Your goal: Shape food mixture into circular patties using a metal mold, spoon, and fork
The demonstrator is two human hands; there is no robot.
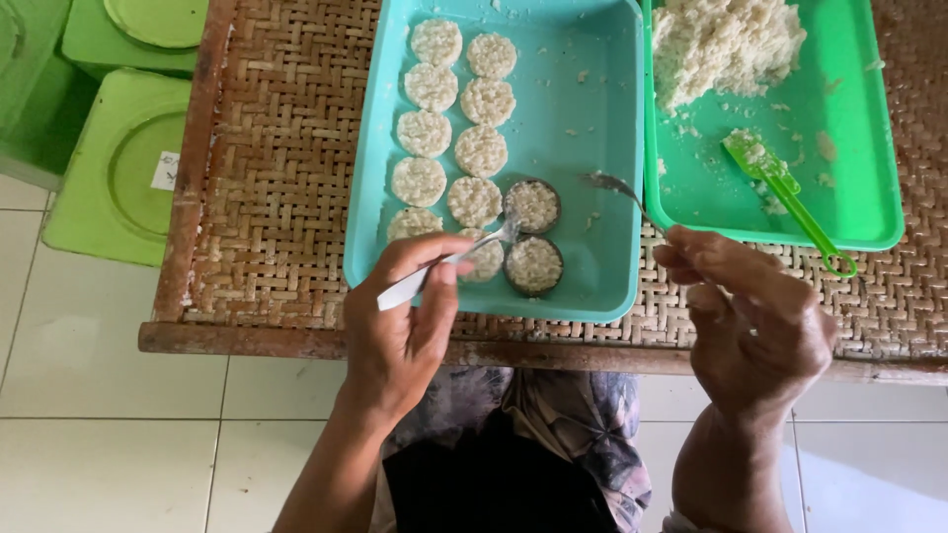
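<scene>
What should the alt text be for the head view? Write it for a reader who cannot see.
Seen from above, the left hand and the right hand each hold a metal spoon over a teal tray of round rice cakes, two in metal ring moulds. Beside it, a green tray holds loose rice on a woven table.

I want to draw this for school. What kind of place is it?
Probably a home or small food-making spot. A woven rattan table stands on a white tiled floor, holding a teal tray of round rice cakes and a green tray with a rice heap.
</scene>
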